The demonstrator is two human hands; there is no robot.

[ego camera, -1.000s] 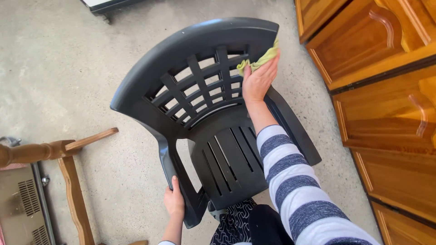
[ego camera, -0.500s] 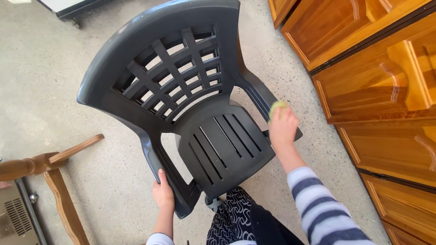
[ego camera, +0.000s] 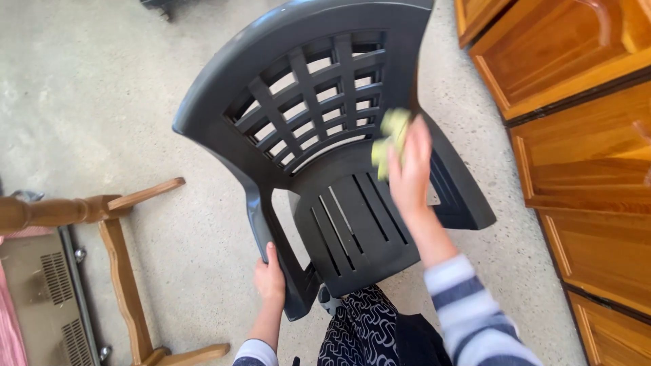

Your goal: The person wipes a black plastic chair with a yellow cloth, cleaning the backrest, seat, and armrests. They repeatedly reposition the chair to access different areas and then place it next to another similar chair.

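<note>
Centrally: dark grey plastic chair on concrete floor, lattice back toward 12 o'clock, slatted seat toward 6.
Left hand clamped round the armrest at 7 o'clock; right hand, motion-blurred, closed on a yellow-green cloth over the seat's 2 o'clock corner, beside the backrest. Wooden cabinets at 3 o'clock, wooden frame at 8.

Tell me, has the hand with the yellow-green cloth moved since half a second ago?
Yes. The right hand with the yellow-green cloth went from the dark grey plastic chair's armrest up to its backrest.
</note>
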